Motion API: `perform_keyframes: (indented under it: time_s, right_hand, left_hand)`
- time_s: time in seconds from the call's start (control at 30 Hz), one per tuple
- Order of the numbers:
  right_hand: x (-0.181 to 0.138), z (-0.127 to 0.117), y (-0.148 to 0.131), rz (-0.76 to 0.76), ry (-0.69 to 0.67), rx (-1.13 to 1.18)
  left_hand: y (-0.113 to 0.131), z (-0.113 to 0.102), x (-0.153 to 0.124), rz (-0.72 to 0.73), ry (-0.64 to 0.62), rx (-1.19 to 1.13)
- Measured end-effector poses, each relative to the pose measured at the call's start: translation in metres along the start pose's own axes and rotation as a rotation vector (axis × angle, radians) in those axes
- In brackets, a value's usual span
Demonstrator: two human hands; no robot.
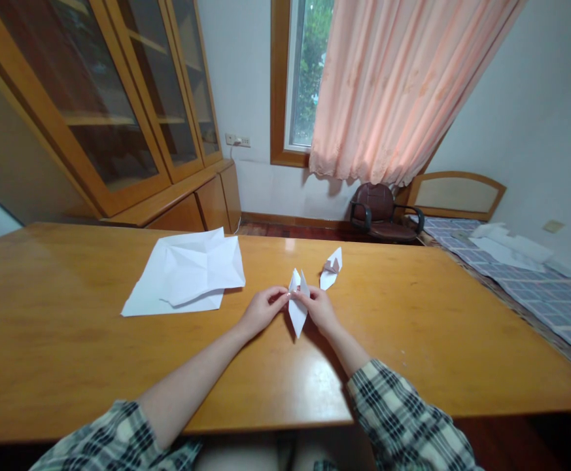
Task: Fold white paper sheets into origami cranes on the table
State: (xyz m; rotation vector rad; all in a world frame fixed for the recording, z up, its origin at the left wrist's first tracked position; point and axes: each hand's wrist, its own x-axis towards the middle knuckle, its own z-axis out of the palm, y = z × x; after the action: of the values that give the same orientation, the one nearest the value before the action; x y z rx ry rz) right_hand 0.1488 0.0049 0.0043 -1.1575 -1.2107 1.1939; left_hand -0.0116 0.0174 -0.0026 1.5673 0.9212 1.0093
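Note:
Between my two hands is a folded white paper (297, 316), narrow and diamond-shaped, with pointed tips at its top and bottom. My left hand (264, 309) pinches its left edge, thumb and fingers closed. From the other side my right hand (320, 307) grips the right edge, with the thumb lying across the front. Behind my right hand, a second folded paper piece (331, 269) lies on the table, pointed at both ends with a greyish part in its middle. Some of my fingers are hidden behind the paper.
Creased white paper sheets (191, 271) lie stacked on the wooden table (93, 366) to the left. Beyond the table stand a brown armchair (380, 212) and, at the right, a bed (520, 281). A glass-door cabinet (118, 131) is at the left, a pink curtain (388, 85) behind.

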Motion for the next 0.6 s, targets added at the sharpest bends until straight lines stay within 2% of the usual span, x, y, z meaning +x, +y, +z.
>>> perform_keyframes:
  time_s: [0.17, 0.4, 0.6]
  right_hand:
    - [-0.002, -0.002, -0.005, 0.056, -0.101, 0.003]
    - [-0.007, -0.003, -0.007, 0.120, -0.262, 0.002]
    - [-0.009, -0.002, -0.014, 0.158, -0.274, 0.048]
  left_hand:
    - [0.006, -0.011, 0.004, 0.030, 0.163, 0.009]
    - [0.014, -0.015, 0.002, 0.178, 0.073, 0.064]
    - [0.014, -0.016, 0.003, 0.220, 0.099, 0.113]
